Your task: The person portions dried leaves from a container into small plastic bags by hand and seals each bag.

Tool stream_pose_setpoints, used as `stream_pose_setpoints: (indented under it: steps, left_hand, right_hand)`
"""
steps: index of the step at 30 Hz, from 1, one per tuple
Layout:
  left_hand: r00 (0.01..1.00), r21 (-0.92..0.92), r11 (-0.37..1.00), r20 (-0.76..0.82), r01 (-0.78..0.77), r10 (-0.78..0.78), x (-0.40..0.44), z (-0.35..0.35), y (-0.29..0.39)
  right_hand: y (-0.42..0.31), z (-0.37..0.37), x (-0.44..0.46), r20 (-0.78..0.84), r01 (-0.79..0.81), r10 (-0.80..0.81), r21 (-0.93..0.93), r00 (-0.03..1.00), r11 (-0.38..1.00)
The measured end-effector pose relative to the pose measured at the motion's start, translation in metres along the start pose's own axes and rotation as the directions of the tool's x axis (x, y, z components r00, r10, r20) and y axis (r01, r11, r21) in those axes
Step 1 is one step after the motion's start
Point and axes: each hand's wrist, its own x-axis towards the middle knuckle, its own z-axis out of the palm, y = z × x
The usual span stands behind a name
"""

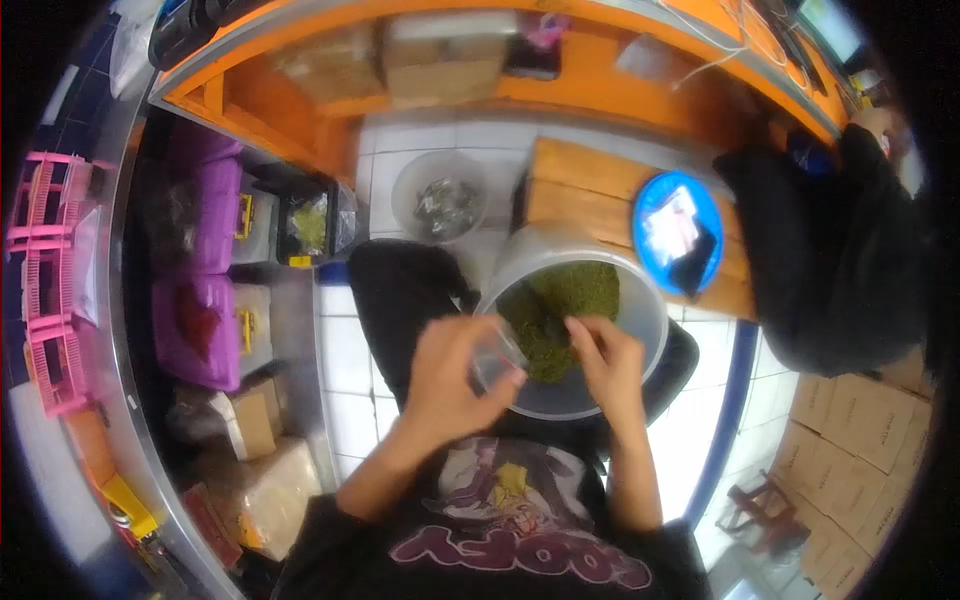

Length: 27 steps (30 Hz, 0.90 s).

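Note:
A large translucent tub (645,300) rests at my lap, between my knees. Loose green shredded material (590,287) lies inside it. Over the tub's near left side, my left hand (455,375) is closed around a small clear plastic container (498,362), tilted and slightly blurred. My right hand (612,362) is over the tub's right part, thumb and fingers pinched together at the green material. A dark shape (556,328) lies by its fingertips; I cannot tell whether it is a tool or shadow.
Beyond the tub stands a wooden bench (580,190) bearing a blue round tray (645,250). A bucket (440,170) with clear packets is on the tiled floor. Purple-lidded boxes (205,340) line the left shelf. Another person in dark clothes (820,260) sits at right, near stacked cartons (850,430).

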Motion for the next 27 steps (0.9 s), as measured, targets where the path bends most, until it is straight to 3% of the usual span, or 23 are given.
stream_pose_setpoints:
  steps: [1,2,3,4,8,11,13,14,17,19,21,22,23,27]
  left_hand:
    - [0.991,-0.172,0.979,-0.061,0.111,-0.123,-0.004,-0.003,-0.012]
    - [0.963,-0.409,0.888,-0.070,0.211,-0.261,-0.004,-0.007,-0.017]
    - [0.919,-0.620,0.732,-0.046,0.281,-0.392,-0.005,-0.011,-0.021]
    - [0.920,-0.623,0.732,-0.049,0.277,-0.390,-0.004,-0.016,-0.020]
    - [0.896,-0.638,0.743,-0.187,0.202,-0.404,-0.008,-0.038,-0.019]
    - [0.867,-0.659,0.725,-0.225,0.200,-0.444,-0.016,-0.039,-0.028]
    - [0.867,-0.684,0.689,-0.169,0.239,-0.469,-0.021,-0.036,-0.033]
    - [0.883,-0.696,0.686,-0.163,0.213,-0.440,-0.021,-0.034,-0.038]
    - [0.892,-0.726,0.642,-0.091,0.245,-0.443,-0.019,-0.029,-0.038]
    - [0.905,-0.718,0.657,-0.092,0.229,-0.416,-0.014,-0.029,-0.037]
    - [0.916,-0.702,0.679,-0.098,0.214,-0.390,-0.014,-0.031,-0.036]
    - [0.913,-0.702,0.682,-0.117,0.203,-0.391,-0.014,-0.031,-0.036]
    - [0.909,-0.702,0.686,-0.137,0.191,-0.393,-0.013,-0.033,-0.038]
    - [0.885,-0.727,0.652,-0.135,0.216,-0.445,-0.023,-0.036,-0.048]
  right_hand:
    - [0.012,0.020,0.016,-0.072,0.193,-0.217,-0.253,0.974,0.948]
    - [0.016,0.038,0.028,-0.075,0.188,-0.213,-0.255,0.974,0.949]
    - [0.018,0.057,0.039,0.043,0.100,-0.090,-0.487,0.995,0.868]
    - [0.022,0.071,0.047,0.126,0.047,0.057,-0.694,0.990,0.718]
    - [0.033,0.087,0.056,0.133,0.067,0.046,-0.734,0.990,0.676]
    - [0.010,0.057,0.044,0.097,0.105,-0.056,-0.630,0.994,0.769]
    - [0.012,0.041,0.040,0.046,0.246,-0.244,-0.327,0.969,0.913]
    - [0.002,0.037,0.038,0.066,0.105,-0.093,-0.219,0.993,0.970]
    - [0.011,0.060,0.049,0.039,0.187,-0.184,-0.115,0.982,0.976]
    - [0.032,0.084,0.058,0.017,0.229,-0.229,-0.145,0.973,0.962]
    - [0.050,0.103,0.065,0.206,0.258,-0.191,-0.375,0.960,0.890]
    - [0.053,0.104,0.064,0.232,0.262,-0.204,-0.255,0.951,0.931]
    - [0.049,0.102,0.062,0.233,0.267,-0.210,-0.250,0.950,0.931]
    - [0.045,0.082,0.050,0.255,0.042,-0.017,-0.094,0.967,0.995]
